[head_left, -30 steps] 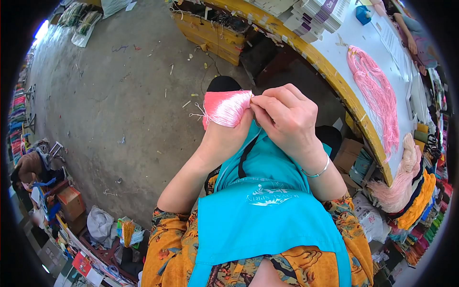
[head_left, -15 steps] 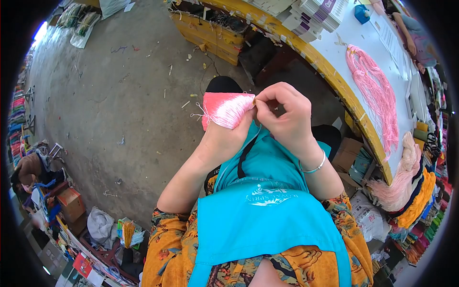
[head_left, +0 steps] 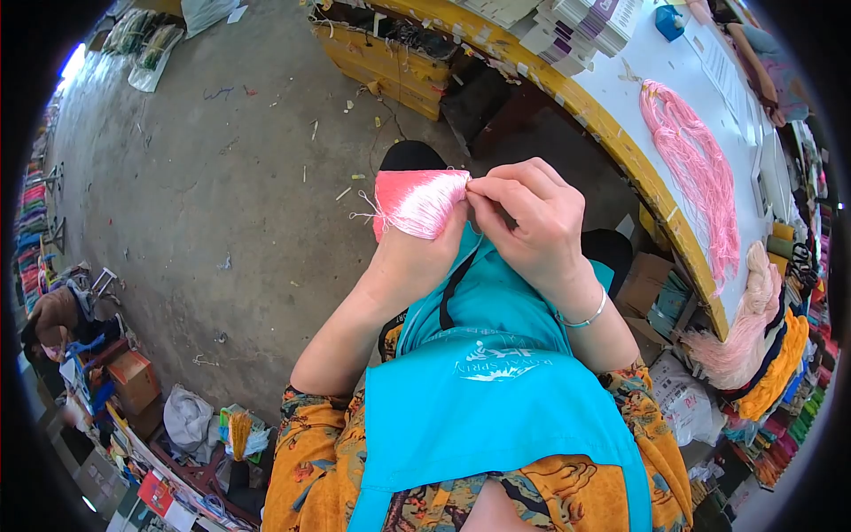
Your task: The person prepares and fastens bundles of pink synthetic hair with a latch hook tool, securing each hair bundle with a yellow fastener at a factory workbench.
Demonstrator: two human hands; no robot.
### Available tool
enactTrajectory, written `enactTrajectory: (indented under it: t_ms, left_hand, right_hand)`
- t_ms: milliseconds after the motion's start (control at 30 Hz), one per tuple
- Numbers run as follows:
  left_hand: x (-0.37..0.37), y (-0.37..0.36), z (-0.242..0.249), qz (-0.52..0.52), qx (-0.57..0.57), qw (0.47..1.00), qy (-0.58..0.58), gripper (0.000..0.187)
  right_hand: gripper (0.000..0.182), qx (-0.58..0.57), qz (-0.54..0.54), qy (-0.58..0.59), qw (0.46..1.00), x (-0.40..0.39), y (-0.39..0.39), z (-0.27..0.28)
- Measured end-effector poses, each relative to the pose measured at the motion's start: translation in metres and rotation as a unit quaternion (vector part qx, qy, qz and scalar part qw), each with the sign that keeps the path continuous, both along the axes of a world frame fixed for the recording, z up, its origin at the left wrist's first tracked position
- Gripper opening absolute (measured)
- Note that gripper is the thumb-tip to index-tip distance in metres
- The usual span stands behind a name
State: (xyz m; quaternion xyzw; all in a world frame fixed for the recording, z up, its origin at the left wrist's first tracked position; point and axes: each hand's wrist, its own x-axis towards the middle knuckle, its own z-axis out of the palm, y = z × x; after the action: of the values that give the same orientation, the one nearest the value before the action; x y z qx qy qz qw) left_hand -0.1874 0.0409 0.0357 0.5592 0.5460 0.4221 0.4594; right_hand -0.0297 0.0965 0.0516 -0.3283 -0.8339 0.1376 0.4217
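A bundle of shiny pink thread (head_left: 421, 202) is spread in a fan shape over a flat pink piece, above my lap. My left hand (head_left: 427, 253) is closed round its lower side, with its fingers mostly hidden beneath it. Loose thread ends stick out at the bundle's left edge. At the narrow right tip, my right hand (head_left: 523, 208) pinches with thumb and forefinger; what lies between those fingertips is too small to make out.
On the right, a white table (head_left: 620, 106) with a yellow edge carries a long pink skein (head_left: 696, 168) and stacked printed cards (head_left: 589, 27). Cardboard boxes (head_left: 645, 284) stand below it. A co-worker's arm (head_left: 753, 66) shows at the upper right. Another person bends at the far left.
My right thumb and forefinger have closed in on the bundle's tip, and the right hand has turned slightly. My left hand and the bundle have barely moved.
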Motion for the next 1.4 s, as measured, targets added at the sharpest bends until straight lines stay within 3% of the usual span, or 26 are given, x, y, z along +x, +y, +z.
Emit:
enactTrajectory:
  t_ms: [267,333,433,567,633,767,833,900,1000,1067,1100,1133,1200,1267,1300,1400]
  left_hand:
    - [0.002,-0.002,0.002,-0.002,0.03,0.999,0.043,0.02]
    - [0.002,-0.002,0.003,-0.006,0.032,0.998,0.058,0.02]
    - [0.004,0.0,0.005,-0.01,0.03,0.999,0.033,0.019]
    - [0.005,0.001,0.002,0.001,0.082,0.997,0.005,0.009]
    - [0.003,0.001,0.002,-0.004,0.081,0.997,0.006,0.009]
    - [-0.003,0.0,0.003,-0.032,0.014,0.999,-0.023,0.012]
    - [-0.007,0.0,0.003,-0.042,-0.021,0.998,-0.045,0.014]
    - [-0.011,0.002,0.002,-0.062,-0.025,0.993,-0.097,0.017]
    - [-0.021,0.005,0.008,-0.097,-0.077,0.981,-0.152,0.021]
    - [-0.024,0.005,0.012,-0.107,-0.1,0.97,-0.194,0.024]
    - [-0.029,0.004,0.018,-0.11,-0.145,0.948,-0.263,0.024]
    - [-0.034,0.003,0.022,-0.113,-0.19,0.919,-0.328,0.024]
    - [-0.039,0.001,0.022,-0.14,-0.159,0.908,-0.363,0.031]
    - [-0.043,-0.007,0.017,-0.171,-0.112,0.831,-0.517,0.046]
    - [-0.046,-0.012,0.015,-0.161,-0.142,0.82,-0.53,0.062]
    - [-0.045,-0.018,0.018,-0.157,-0.108,0.804,-0.563,0.061]
  right_hand:
    - [0.014,-0.06,-0.009,0.023,0.998,-0.001,-0.008,0.001]
    - [0.01,-0.227,0.005,0.108,0.968,-0.001,-0.011,-0.002]
    - [0.006,-0.304,0.011,0.165,0.938,-0.001,-0.009,-0.001]
    - [0.005,-0.324,0.017,0.156,0.933,0.002,-0.008,-0.002]
    - [0.006,-0.4,0.041,0.166,0.9,0.005,-0.007,-0.001]
    - [0.004,-0.436,0.06,0.184,0.879,0.01,-0.001,0.0]
    - [0.002,-0.526,0.06,0.253,0.81,0.012,0.003,0.004]
    - [0.001,-0.542,0.064,0.239,0.803,0.019,0.009,0.002]
    - [0.008,-0.585,0.103,0.333,0.732,0.028,0.022,-0.016]
    - [0.002,-0.601,0.061,0.386,0.698,0.029,0.035,-0.029]
    - [0.003,-0.593,0.034,0.388,0.705,0.029,0.043,-0.046]
    - [0.004,-0.611,-0.02,0.421,0.67,0.028,0.05,-0.063]
    - [0.006,-0.634,-0.127,0.486,0.588,0.024,0.067,-0.095]
    - [0.006,-0.643,-0.156,0.55,0.509,0.019,0.087,-0.126]
    - [0.008,-0.643,-0.161,0.568,0.487,0.017,0.099,-0.138]
    - [0.011,-0.617,-0.188,0.623,0.441,0.007,0.131,-0.158]
